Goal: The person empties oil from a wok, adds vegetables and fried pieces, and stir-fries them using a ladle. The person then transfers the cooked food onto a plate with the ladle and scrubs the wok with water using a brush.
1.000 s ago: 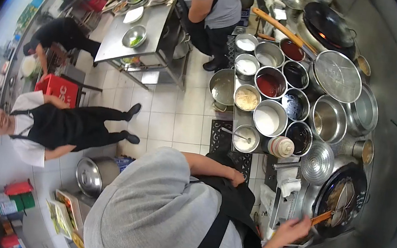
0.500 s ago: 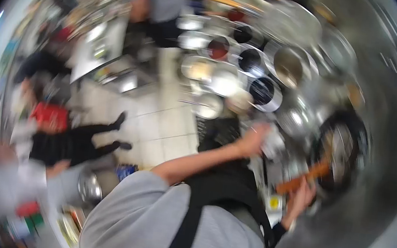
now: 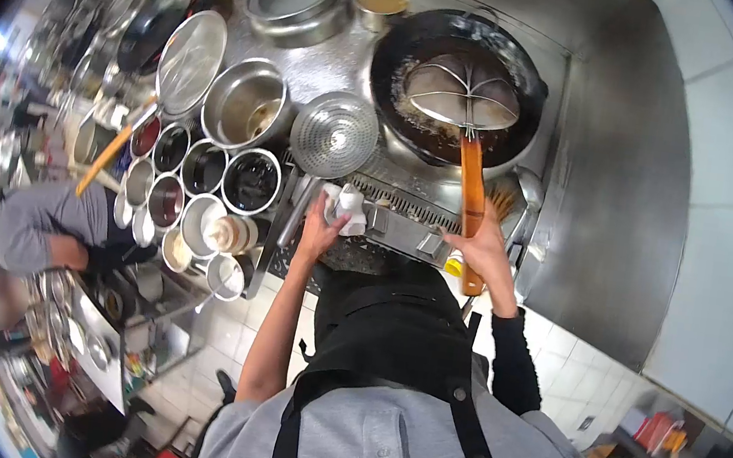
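Steel strainer (image 3: 456, 98), ribbed and broad, rested low within the black wok (image 3: 388, 71), above brown, oily-looking contents; the fingers of the right hand (image 3: 490, 252) were clamped on its wooden handle (image 3: 472, 173), which ran back over the wok's near rim; the strainer had not been lifted clear of the wok, and how cooked the contents were could not be told. The left hand (image 3: 315, 234) touched a white cloth (image 3: 350, 213) at the front of the stove, thumb and fingers slightly apart about it; whether they gripped it could not be told. A perforated ladle (image 3: 332, 138) lay between the wok and a deep steel pot (image 3: 220, 106), unheld; the bristles of a brush (image 3: 502, 202) showed just beside the wooden handle.
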Motion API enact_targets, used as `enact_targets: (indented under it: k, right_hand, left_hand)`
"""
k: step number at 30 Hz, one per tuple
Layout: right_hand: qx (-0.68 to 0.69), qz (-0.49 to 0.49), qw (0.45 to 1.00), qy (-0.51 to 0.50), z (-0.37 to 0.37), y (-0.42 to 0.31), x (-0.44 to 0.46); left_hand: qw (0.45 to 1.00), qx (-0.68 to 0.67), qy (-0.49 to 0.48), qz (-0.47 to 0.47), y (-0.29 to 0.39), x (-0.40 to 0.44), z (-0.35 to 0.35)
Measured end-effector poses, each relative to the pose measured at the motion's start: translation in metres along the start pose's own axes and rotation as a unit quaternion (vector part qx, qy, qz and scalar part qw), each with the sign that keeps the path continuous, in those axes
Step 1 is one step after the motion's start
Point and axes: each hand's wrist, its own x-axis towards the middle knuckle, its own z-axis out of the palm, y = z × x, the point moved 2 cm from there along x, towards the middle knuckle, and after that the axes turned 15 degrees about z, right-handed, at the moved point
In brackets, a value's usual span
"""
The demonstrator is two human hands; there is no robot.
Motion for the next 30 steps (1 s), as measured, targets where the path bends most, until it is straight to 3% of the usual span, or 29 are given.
enact_targets:
  k: [1, 2, 5, 8, 11, 13, 16, 20, 23, 26, 27, 28, 30]
  right_hand:
    - [-0.107, -0.056, 0.987, 0.107, -0.005, 0.018, 0.001]
    - [-0.16, 0.033, 0.981, 0.107, -0.028, -0.005, -0.019]
    - [-0.161, -0.014, 0.977, 0.142, -0.052, 0.0, -0.028]
    - [-0.097, -0.046, 0.983, 0.151, -0.06, 0.013, -0.024]
    - [0.024, -0.016, 0.99, 0.135, -0.066, 0.012, -0.024]
    - [0.113, 0.016, 0.987, 0.115, -0.07, 0.012, -0.027]
    - [0.202, 0.053, 0.975, 0.073, -0.072, 0.037, -0.019]
    - [0.363, 0.133, 0.922, -0.023, -0.084, 0.021, -0.035]
    - [0.424, 0.157, 0.888, -0.078, -0.08, 0.025, -0.037]
    - [0.491, 0.171, 0.842, -0.145, -0.067, 0.026, -0.043]
    - [0.508, 0.166, 0.829, -0.165, -0.061, 0.028, -0.043]
    - [0.523, 0.163, 0.815, -0.188, -0.057, 0.03, -0.042]
    - [0.558, 0.153, 0.79, -0.202, -0.05, 0.027, -0.045]
  left_hand:
    - [1.0, 0.02, -0.011, 0.016, -0.008, 0.002, 0.008]
    - [0.999, 0.041, -0.019, 0.03, -0.018, 0.002, 0.017]
    - [0.999, 0.03, -0.019, -0.01, -0.017, 0.012, 0.026]
    - [0.997, -0.023, -0.02, -0.077, -0.017, 0.019, 0.023]
    - [0.983, -0.08, -0.051, -0.155, 0.017, 0.016, -0.006]
    - [0.927, -0.319, -0.014, -0.197, 0.033, -0.003, -0.019]
    - [0.772, -0.571, 0.048, -0.277, 0.088, -0.041, -0.055]
    - [0.636, -0.741, 0.046, -0.212, 0.146, -0.072, -0.082]
    - [0.609, -0.762, 0.036, -0.219, 0.197, -0.066, -0.086]
    - [0.568, -0.798, -0.034, -0.196, 0.202, -0.06, -0.085]
    - [0.566, -0.799, -0.046, -0.197, 0.195, -0.055, -0.084]
    - [0.616, -0.753, -0.015, -0.232, 0.192, -0.055, -0.082]
    - [0.661, -0.716, -0.044, -0.218, 0.192, -0.045, -0.087]
